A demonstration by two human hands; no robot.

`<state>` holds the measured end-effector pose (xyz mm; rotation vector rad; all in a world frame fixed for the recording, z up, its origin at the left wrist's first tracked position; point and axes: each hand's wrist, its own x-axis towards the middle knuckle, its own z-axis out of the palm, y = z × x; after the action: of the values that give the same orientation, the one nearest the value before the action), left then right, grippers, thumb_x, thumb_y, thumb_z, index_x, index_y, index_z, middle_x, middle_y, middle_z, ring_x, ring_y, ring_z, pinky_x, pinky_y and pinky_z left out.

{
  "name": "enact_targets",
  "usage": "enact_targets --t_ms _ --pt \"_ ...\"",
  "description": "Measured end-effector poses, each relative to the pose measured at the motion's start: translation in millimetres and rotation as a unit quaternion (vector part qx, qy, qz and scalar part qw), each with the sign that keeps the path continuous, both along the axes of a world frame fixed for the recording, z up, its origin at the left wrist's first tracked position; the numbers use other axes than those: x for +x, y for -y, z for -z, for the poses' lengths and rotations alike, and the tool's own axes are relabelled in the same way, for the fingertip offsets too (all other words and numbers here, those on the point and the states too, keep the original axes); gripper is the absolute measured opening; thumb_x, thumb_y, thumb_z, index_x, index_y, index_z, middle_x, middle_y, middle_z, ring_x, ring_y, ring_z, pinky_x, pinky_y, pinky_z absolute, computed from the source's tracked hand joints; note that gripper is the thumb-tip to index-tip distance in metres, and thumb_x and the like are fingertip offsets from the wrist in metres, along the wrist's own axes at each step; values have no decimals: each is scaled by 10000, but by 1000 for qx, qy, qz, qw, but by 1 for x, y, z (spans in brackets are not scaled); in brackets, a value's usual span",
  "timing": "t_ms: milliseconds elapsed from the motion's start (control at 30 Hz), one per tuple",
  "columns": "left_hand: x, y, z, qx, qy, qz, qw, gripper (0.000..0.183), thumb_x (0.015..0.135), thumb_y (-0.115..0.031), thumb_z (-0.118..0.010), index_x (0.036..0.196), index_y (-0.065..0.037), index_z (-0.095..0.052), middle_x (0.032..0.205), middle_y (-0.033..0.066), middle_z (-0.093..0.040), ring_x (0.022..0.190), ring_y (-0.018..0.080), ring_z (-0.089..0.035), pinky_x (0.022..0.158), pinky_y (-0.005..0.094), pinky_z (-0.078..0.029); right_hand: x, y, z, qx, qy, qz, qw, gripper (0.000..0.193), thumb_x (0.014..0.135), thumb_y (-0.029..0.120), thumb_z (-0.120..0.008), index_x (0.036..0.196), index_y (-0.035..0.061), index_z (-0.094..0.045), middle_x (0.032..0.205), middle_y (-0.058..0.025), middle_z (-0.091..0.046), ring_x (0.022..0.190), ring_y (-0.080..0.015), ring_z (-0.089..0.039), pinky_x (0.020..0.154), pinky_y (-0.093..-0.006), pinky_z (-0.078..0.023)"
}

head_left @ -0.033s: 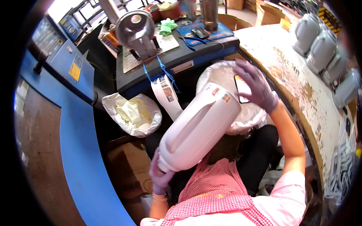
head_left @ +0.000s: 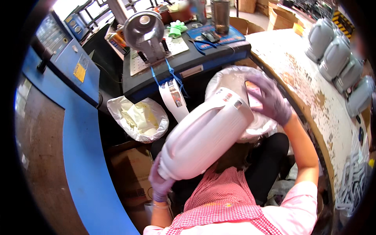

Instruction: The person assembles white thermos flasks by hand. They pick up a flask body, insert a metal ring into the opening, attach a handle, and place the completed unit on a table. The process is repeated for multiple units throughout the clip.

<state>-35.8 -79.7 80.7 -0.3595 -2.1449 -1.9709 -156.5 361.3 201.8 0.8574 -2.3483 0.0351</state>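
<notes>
A pale grey plastic jug body point(head_left: 205, 139) with a moulded handle lies tilted over my lap, its wide end up and to the right. Small printed stickers point(head_left: 229, 97) sit near that end. My left hand point(head_left: 160, 180), in a thin purple glove, is closed round the jug's narrow neck at the lower left. Beside the wide end is my gloved right hand point(head_left: 272, 100), fingers bent and apart; whether its fingertips touch the jug cannot be told. A phone with a lit screen point(head_left: 254, 96) shows partly behind those fingers.
A sticker roll point(head_left: 172, 96) hangs by blue cords from the dark bench point(head_left: 188, 58). A lined bin with paper scraps point(head_left: 138, 119) stands at left; another lined bin point(head_left: 223, 76) is behind the jug. Several grey jugs point(head_left: 335, 53) stand on the worn table at right.
My right hand has moved down and slightly right, its fingers more bent over the phone. The jug's wide end has shifted slightly right; my left hand, still round the neck, has moved slightly left.
</notes>
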Motion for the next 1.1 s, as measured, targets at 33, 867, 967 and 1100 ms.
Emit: enact_targets --t_ms 33,867,967,1100 --pt "-7 14 -15 10 5 -20 1000 799 738 -143 -859 1400 71 -467 1405 202 -539 1280 285 -531 1066 404 -449 15 8 -14 55 -17 -58 997 611 774 285 -711 1366 199 -587 1434 -68 -507 1255 -242 -528 939 -373 -500" --pt "-381 25 -169 331 -118 -292 890 344 886 -215 -672 1192 -61 -648 1185 168 -680 927 346 -674 751 440 -535 -290 94 -52 -227 -146 23 962 302 799 46 -664 1100 67 -673 942 -202 -696 829 -338 -706 738 -414 -579" --pt "-291 73 -97 -217 -330 -420 817 404 923 -144 -658 1304 -29 -583 1243 133 -638 1053 316 -628 893 451 -498 -348 171 -70 -518 186 30 834 279 891 236 -609 1070 39 -695 910 -208 -709 856 -332 -709 749 -394 -555" --pt "-141 72 -68 -146 -110 -323 929 398 949 -124 -634 1306 29 -548 1239 139 -628 1069 293 -629 940 424 -515 -395 213 -66 -537 179 112 817 375 891 286 -492 1051 15 -696 1029 -270 -686 1026 -451 -647 896 -504 -495"
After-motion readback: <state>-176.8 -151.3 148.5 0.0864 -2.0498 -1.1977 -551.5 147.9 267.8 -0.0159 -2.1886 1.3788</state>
